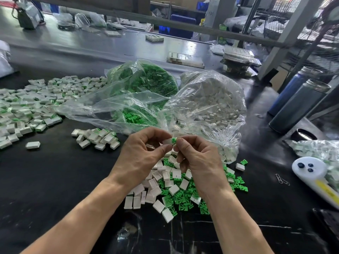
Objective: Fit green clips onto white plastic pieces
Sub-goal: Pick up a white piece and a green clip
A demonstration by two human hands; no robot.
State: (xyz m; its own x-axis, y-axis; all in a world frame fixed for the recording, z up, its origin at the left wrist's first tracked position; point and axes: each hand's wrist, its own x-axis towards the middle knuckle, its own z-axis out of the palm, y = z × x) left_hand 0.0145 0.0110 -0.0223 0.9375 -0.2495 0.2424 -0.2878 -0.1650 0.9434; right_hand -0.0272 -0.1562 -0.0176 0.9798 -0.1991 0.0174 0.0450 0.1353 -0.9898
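Note:
My left hand pinches a small white plastic piece between thumb and forefinger, above the black table. My right hand pinches a green clip against the end of that piece. Both hands meet over a loose pile of white pieces mixed with green clips. Behind the hands lie an open clear bag of green clips and a clear bag of white pieces.
A big heap of fitted pieces covers the left of the table, with a smaller cluster nearer the hands. Two tall dark bottles stand right. A white device and another bag lie at the right edge.

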